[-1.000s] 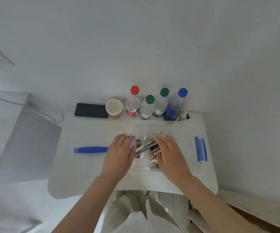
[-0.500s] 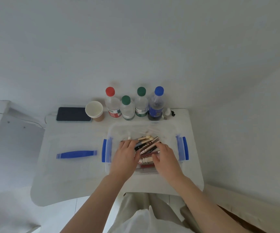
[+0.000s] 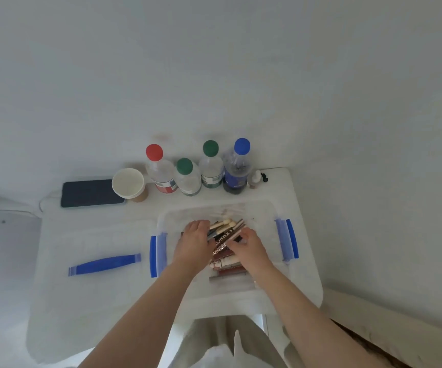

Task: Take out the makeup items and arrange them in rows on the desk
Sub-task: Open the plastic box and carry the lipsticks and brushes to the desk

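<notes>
While both hands reach down into the clear plastic box [image 3: 261,212] near the desk's [image 3: 87,301] right edge, the makeup items [image 3: 224,236] lie bunched inside it between them: pale-tipped sticks and brushes at the far side of the bundle, a dark tube with lettering in the middle, brownish tubes toward the near wall. The left hand [image 3: 194,241] has its fingers curled over the left part of the bundle and grasps several sticks. The right hand [image 3: 247,248] bends its fingers onto the right part of the same bundle and pinches at the tubes there; how many it holds cannot be told. The box has a blue clip [image 3: 154,254] on its left wall and another blue clip [image 3: 289,239] on its right wall.

Toward the desk's left edge lies the box's clear lid [image 3: 87,243], hard to make out, with a blue strip [image 3: 104,264] on its near side. Along the far edge stand, from left to right, a dark phone [image 3: 89,192] lying flat, a paper cup [image 3: 128,183], a red-capped bottle [image 3: 158,168], two green-capped bottles [image 3: 188,176] [image 3: 210,163], a blue-capped bottle [image 3: 237,166] and a small dropper bottle [image 3: 255,179] at the far right corner.
</notes>
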